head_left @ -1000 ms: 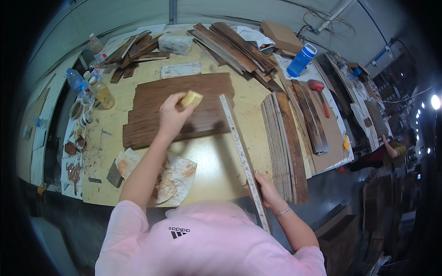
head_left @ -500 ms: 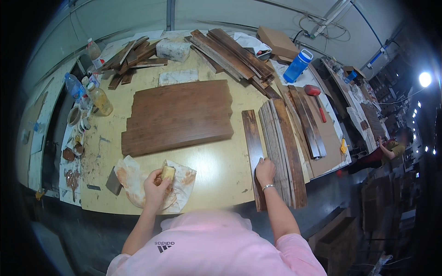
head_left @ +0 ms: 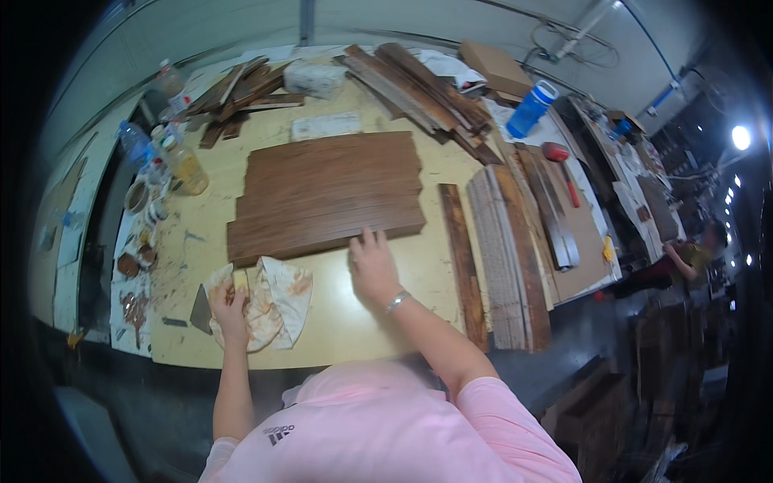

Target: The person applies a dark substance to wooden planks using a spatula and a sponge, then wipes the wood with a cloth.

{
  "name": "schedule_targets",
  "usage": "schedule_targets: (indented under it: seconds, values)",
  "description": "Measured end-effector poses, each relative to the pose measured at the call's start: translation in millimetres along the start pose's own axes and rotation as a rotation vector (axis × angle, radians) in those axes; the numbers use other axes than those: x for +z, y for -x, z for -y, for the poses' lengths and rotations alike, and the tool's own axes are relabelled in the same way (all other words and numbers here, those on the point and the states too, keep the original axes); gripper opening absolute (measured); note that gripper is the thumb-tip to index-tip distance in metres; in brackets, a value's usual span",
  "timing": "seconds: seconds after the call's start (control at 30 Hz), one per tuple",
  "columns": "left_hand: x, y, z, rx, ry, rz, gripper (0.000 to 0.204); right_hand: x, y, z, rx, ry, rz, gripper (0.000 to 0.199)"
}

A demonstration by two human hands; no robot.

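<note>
We find the left hand (head_left: 229, 304) closed on a yellowish sponge (head_left: 239, 279) over the stained rag (head_left: 270, 302) at the near edge of the counter (head_left: 354, 322), while the right hand (head_left: 372, 268) lies open, fingertips touching the near edge of the dark wood panel (head_left: 326, 197). In our judgement the panel is being steadied between wipes, and the next move calls for bringing the sponge back onto its face. Bottles (head_left: 181, 165) and small jars stand at the counter's left edge, contents indiscernible; a blue bottle (head_left: 531, 109) stands far right.
</note>
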State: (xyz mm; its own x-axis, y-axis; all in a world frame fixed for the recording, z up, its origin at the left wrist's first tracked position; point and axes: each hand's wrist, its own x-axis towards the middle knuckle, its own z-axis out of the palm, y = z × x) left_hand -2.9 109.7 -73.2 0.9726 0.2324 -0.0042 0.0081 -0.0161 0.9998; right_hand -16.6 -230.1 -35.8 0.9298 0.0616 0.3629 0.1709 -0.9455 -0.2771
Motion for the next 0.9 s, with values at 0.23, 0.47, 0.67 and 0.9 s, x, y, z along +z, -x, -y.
schedule_targets:
  seconds: [0.23,0.47,0.67,0.9]
  values:
    - [-23.6,19.4,-20.7,-0.059,0.129,-0.01,0.033,-6.4,-17.3,19.8,-0.128,0.143,-0.085,0.038]
    - [-4.8,56.0,-21.9,-0.116,0.294,-0.009,0.035,18.3,-32.7,7.9,-0.145,0.13,-0.023,0.044]
    - [41.8,84.6,-27.0,-0.063,0.329,0.203,0.04,20.6,-34.9,-0.7,-0.262,0.192,-0.011,0.029]
    - [34.3,57.0,25.3,0.024,-0.008,-0.015,0.037,12.9,-34.2,3.4,-0.273,0.096,0.067,0.029]
